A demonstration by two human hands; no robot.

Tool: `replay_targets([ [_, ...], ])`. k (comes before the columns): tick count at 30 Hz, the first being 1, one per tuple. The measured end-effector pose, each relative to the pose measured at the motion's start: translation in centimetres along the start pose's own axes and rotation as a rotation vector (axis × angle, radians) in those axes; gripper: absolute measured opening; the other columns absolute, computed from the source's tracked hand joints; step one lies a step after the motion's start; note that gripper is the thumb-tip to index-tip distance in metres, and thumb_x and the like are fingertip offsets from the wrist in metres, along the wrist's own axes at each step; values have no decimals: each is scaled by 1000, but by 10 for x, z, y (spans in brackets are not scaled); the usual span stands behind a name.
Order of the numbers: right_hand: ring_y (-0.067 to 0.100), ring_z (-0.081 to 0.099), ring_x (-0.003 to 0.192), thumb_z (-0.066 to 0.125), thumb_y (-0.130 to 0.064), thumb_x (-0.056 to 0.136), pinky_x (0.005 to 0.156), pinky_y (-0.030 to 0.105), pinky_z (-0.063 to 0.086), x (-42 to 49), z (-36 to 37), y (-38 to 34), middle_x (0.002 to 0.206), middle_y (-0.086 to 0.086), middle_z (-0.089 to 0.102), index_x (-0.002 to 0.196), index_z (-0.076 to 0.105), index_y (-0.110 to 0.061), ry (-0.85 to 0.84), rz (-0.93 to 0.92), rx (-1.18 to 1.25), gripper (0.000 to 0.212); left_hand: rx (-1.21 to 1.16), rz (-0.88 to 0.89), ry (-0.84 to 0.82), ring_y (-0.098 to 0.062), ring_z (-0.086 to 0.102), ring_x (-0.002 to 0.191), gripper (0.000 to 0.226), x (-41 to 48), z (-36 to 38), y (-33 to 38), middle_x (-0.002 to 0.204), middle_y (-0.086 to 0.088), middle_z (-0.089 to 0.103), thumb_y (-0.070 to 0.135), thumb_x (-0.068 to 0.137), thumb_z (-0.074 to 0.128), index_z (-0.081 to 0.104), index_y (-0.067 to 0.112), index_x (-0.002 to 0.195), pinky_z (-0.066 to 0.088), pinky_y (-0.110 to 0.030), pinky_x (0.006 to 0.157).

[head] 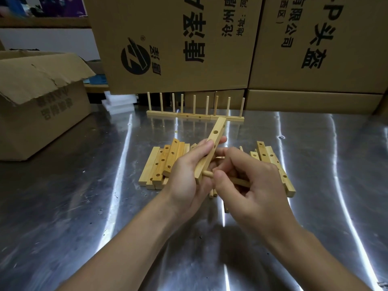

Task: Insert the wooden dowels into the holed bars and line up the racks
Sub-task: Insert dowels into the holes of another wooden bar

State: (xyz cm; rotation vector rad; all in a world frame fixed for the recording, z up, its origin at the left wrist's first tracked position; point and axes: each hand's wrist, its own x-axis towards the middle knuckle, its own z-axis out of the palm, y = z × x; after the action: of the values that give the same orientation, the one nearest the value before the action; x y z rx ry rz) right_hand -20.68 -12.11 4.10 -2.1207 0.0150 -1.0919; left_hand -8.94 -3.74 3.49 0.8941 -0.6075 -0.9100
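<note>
Left hand [189,177] is wrapped around the lower half of a holed bar [212,147], thumb along its near face, fingers behind. The bar tilts up and away from the palm, its far end pointing toward the row of finished racks [195,116] well beyond both hands.

Right hand [247,181] is pinched closed on a wooden dowel [206,173], thumb and forefinger just behind its tip. The tip meets the bar's lowest hole, right beside the left palm. How deep it sits cannot be told.

Handling, as judged: bar and dowel are light, rigid, dry wood, not fragile and not very slippery. The dowel is thin, so a grip close to the tip looks best, to steer it and avoid bending if the fit is tight. The bar wants support directly behind the hole being filled; the left hand's grip gives that.

Supply: a stack of loose bars [161,164] lies just beyond the left hand, more bars [273,162] beyond and right of the right hand, and spare dowels partly hidden beneath the hands. All rest on the metal table [84,206]. Cardboard boxes [178,43] stand behind the racks.
</note>
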Motion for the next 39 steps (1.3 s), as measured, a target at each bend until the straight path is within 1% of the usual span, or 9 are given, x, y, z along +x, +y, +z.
replay_targets([
  [5,37,64,62,54,-25,85,49,46,47,-3,3,-1,76,16,70,70,55,-13,80,30,92,19,31,50,3,-30,65,111,56,-1,3,-3,113,-14,66,41,95,53,63,11,142,59,-38,89],
  [12,26,64,59,54,-20,81,45,30,46,-2,6,-5,66,2,65,65,51,-24,128,1,100,17,44,153,88,-21,68,100,38,-1,7,-11,101,-3,71,36,105,50,67,16,133,58,-39,88],
  [15,42,70,75,54,-22,81,50,48,54,1,3,-1,65,7,66,62,54,-14,144,26,81,21,15,145,115,-31,62,101,44,-1,13,-16,97,-6,70,40,96,53,68,16,129,55,-44,86],
  [21,34,69,65,55,-19,82,46,38,45,4,5,-2,63,2,66,60,52,-18,151,6,76,22,-22,183,162,-35,55,105,44,3,15,-18,101,-7,67,41,94,56,70,17,128,41,-55,93],
  [25,22,63,54,60,-14,88,46,39,48,8,-3,5,65,0,67,66,58,-16,78,20,45,22,-4,101,173,-34,57,103,48,5,13,-11,95,-4,68,38,98,58,66,9,135,51,-48,91],
  [27,18,59,51,62,-12,90,46,37,46,7,-4,8,61,-3,64,68,58,-16,29,27,25,23,-42,70,183,-30,59,98,42,5,7,-3,95,-7,68,34,98,56,70,5,125,50,-44,94],
  [31,10,50,50,63,-23,99,53,13,34,2,3,4,56,-11,52,65,55,-20,-16,0,35,35,-158,22,192,-21,61,83,40,6,0,4,87,-7,61,48,105,52,65,12,93,45,-40,96],
  [35,7,37,48,70,-21,102,53,18,30,1,8,4,50,-11,40,56,48,-25,57,48,116,52,-186,3,209,-17,54,72,54,5,6,-2,78,-3,53,58,109,38,56,18,78,43,-35,81],
  [39,10,32,49,82,-27,91,53,24,31,-4,11,7,47,0,37,52,43,-11,80,139,145,58,-177,-5,187,-16,51,69,51,0,10,-1,76,-3,51,54,111,32,49,18,79,44,-33,75],
])
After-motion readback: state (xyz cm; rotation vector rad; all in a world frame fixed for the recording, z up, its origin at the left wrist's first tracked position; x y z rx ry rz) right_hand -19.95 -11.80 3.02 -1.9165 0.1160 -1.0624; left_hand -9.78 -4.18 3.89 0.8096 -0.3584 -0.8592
